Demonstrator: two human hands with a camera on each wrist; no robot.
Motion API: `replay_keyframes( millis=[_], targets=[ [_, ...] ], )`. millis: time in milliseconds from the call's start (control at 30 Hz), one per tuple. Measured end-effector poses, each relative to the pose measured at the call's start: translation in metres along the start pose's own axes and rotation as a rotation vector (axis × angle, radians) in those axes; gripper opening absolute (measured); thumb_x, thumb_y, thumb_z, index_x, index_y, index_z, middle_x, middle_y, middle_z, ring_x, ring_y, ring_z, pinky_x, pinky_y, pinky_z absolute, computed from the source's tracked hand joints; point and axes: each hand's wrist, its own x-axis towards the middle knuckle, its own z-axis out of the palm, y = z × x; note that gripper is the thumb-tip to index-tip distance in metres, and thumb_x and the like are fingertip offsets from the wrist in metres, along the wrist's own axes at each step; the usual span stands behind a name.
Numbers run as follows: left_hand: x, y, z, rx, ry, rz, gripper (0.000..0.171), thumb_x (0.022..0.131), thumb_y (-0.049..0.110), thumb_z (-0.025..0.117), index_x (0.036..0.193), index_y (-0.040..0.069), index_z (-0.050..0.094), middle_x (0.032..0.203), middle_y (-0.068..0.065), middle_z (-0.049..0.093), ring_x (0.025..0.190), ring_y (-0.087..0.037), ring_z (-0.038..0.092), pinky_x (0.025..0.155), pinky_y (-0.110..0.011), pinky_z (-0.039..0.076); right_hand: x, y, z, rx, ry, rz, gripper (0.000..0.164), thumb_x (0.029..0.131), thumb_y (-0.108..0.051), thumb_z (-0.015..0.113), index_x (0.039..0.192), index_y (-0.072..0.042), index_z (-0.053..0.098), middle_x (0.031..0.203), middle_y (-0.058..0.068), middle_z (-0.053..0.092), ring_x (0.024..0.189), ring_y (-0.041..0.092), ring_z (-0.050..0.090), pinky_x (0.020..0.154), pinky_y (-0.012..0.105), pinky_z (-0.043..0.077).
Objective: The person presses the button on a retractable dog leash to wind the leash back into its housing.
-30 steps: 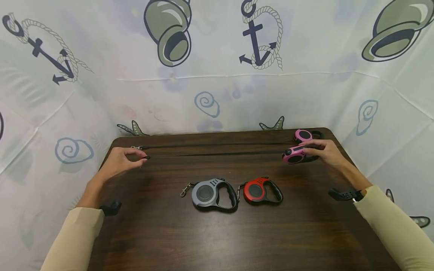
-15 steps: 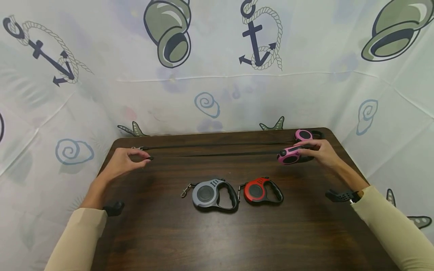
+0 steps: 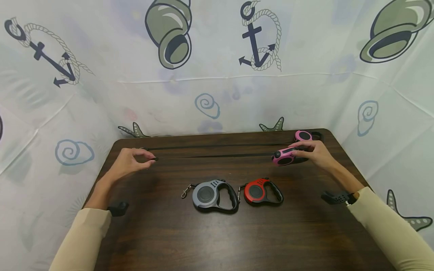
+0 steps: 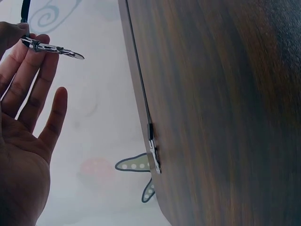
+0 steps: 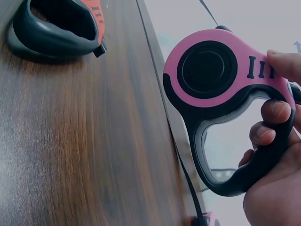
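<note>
My left hand [image 3: 130,162] pinches the end of a black leash strap [image 3: 230,155] between thumb and fingers. In the left wrist view, a silver metal clip [image 4: 51,48] sticks out from that pinch, while the other fingers are spread. Across the table, my right hand [image 3: 316,153] grips the black handle of a pink retractable dog leash [image 5: 207,70], its fingers curled through the loop and thumb on top near the bone-shaped marks. The strap runs drawn out in a line between both hands, above the table.
A second pink retractable leash [image 3: 303,136] lies at the back right corner; its strap [image 3: 210,145] stretches along the rear edge to a metal clip [image 4: 155,153]. A grey retractable leash [image 3: 205,194] and a red one [image 3: 255,191] lie mid-table. Patterned cloth [image 3: 210,56] hangs behind.
Both hands have moved slightly inward: the right hand has carried the pink leash leftward, and the left hand has shifted to the right with the strap's end. The other leashes have stayed put.
</note>
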Motion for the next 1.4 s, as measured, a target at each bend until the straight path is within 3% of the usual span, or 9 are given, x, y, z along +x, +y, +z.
replay_keyframes(
  millis=[200,367,533,700,900,1067,1400],
  targets=[
    [0.002,0.004,0.005,-0.016,-0.007,-0.021,0.015,0.085,0.003,0.087,0.098,0.011,0.084,0.092,-0.002,0.081,0.087,-0.006,0.069,0.077,-0.013,0.048,0.003,-0.004,0.005,-0.011,-0.015,-0.018,0.029,0.099,-0.009,0.074,0.126,0.001,0.074,0.079,0.005,0.064,0.066,0.015,0.046,0.058,0.032,0.038],
    [0.005,0.007,0.009,-0.022,0.003,0.003,0.014,0.084,0.004,0.087,0.096,0.011,0.084,0.091,-0.001,0.081,0.087,-0.007,0.071,0.078,-0.013,0.048,0.006,-0.006,0.009,-0.003,-0.024,-0.044,0.028,0.098,-0.008,0.074,0.125,0.000,0.074,0.085,0.007,0.067,0.067,0.020,0.049,0.058,0.032,0.039],
    [0.007,0.012,0.012,-0.027,0.002,0.014,0.015,0.083,0.003,0.087,0.095,0.012,0.083,0.092,0.000,0.081,0.089,-0.008,0.072,0.081,-0.011,0.048,0.008,-0.007,0.014,0.018,-0.040,-0.039,0.029,0.099,-0.009,0.073,0.127,0.000,0.074,0.097,0.001,0.073,0.076,0.025,0.057,0.066,0.029,0.045],
    [0.008,0.016,0.016,-0.055,-0.005,0.020,0.015,0.084,0.003,0.087,0.095,0.014,0.084,0.092,0.001,0.081,0.088,-0.009,0.072,0.080,-0.012,0.048,0.006,-0.009,0.019,0.087,-0.061,-0.007,0.031,0.100,-0.008,0.073,0.129,0.003,0.072,0.105,-0.003,0.075,0.081,0.016,0.062,0.075,0.029,0.051],
    [0.012,0.022,0.019,-0.050,-0.018,0.017,0.014,0.085,0.005,0.087,0.096,0.015,0.083,0.092,0.002,0.081,0.082,-0.009,0.069,0.074,-0.018,0.048,0.006,-0.014,0.024,0.061,-0.050,-0.012,0.032,0.100,-0.008,0.072,0.130,0.002,0.072,0.106,-0.004,0.073,0.079,0.016,0.059,0.071,0.030,0.050],
    [0.015,0.028,0.022,-0.049,-0.032,0.023,0.014,0.086,0.006,0.086,0.097,0.014,0.083,0.091,0.002,0.081,0.081,-0.008,0.070,0.076,-0.023,0.048,0.008,-0.019,0.028,0.048,-0.036,-0.017,0.030,0.099,-0.011,0.074,0.127,0.000,0.074,0.105,-0.003,0.073,0.075,0.016,0.055,0.066,0.033,0.046],
    [0.021,0.037,0.029,-0.094,-0.042,0.039,0.014,0.085,0.004,0.085,0.096,0.011,0.083,0.091,0.000,0.081,0.086,-0.010,0.073,0.079,-0.013,0.049,0.013,-0.020,0.034,0.077,-0.042,-0.031,0.029,0.098,-0.008,0.075,0.125,0.001,0.075,0.102,0.000,0.075,0.071,0.026,0.055,0.061,0.031,0.044]
  ],
)
